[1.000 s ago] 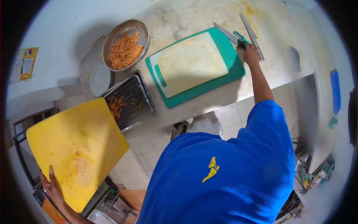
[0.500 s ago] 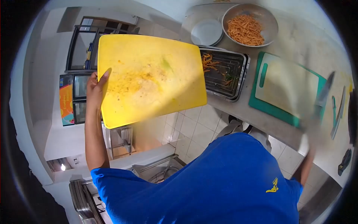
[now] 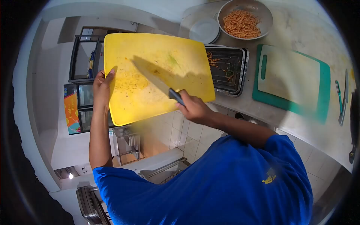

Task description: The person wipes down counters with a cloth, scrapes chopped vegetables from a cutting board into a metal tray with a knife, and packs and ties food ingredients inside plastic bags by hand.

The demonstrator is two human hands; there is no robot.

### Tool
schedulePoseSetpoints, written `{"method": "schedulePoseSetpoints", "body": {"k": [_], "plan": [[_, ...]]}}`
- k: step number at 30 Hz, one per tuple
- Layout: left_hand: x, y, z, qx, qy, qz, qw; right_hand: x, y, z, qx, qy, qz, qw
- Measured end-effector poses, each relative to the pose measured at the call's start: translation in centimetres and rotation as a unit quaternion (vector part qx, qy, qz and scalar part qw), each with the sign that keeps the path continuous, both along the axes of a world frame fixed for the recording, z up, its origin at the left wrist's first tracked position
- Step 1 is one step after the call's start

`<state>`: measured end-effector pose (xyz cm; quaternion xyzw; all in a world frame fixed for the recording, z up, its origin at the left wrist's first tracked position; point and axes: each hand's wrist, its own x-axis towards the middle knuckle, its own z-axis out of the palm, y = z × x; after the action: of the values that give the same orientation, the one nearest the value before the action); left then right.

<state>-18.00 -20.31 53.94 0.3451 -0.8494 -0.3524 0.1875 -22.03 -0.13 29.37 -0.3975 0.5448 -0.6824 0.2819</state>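
My left hand (image 3: 104,84) grips the left edge of a yellow cutting board (image 3: 150,101), thumb on its stained face. The board is held up off the counter, its right edge by a black tray (image 3: 234,62) with orange shreds. In my right hand (image 3: 193,108) is the black handle of a large knife (image 3: 152,78). Its blade lies over the board's face and points up and left; whether it touches the board I cannot tell.
On the counter (image 3: 303,133) are a bowl of orange strips (image 3: 242,24), stacked white plates (image 3: 204,30), a white cutting board (image 3: 288,75) on a green one (image 3: 323,93), a green-handled peeler (image 3: 338,93) and another knife (image 3: 344,97).
My right hand has come from the counter's right side to the yellow board, bringing the large knife. The view has swung left, and the yellow board is raised and turned in my left hand.
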Motion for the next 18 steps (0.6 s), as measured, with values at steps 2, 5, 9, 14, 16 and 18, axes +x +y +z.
{"method": "schedulePoseSetpoints", "body": {"k": [2,5,9,14,16,18], "plan": [[0.6,-1.0,-0.3,-0.004,-0.002,0.006,1.000,-0.3,-0.3,-3.4,0.043,-0.020,-0.043,0.998],[0.6,-0.3,-0.5,0.007,0.004,0.015,1.000,-1.5,-0.3,-10.7,0.193,-0.019,-0.120,0.974],[2.0,-2.4,-0.9,0.013,-0.013,0.017,1.000,-2.6,0.4,-13.7,0.199,-0.028,-0.121,0.972],[2.9,-3.0,-1.2,0.007,-0.017,0.030,0.999,-0.2,1.0,-4.4,0.042,-0.024,-0.037,0.998],[2.7,-3.5,-1.3,0.008,-0.008,0.026,1.000,1.0,1.2,-3.6,0.004,-0.004,-0.001,1.000],[2.4,-4.0,-1.2,0.013,-0.017,0.031,0.999,2.6,0.2,-5.8,-0.048,0.046,-0.025,0.997]]}}
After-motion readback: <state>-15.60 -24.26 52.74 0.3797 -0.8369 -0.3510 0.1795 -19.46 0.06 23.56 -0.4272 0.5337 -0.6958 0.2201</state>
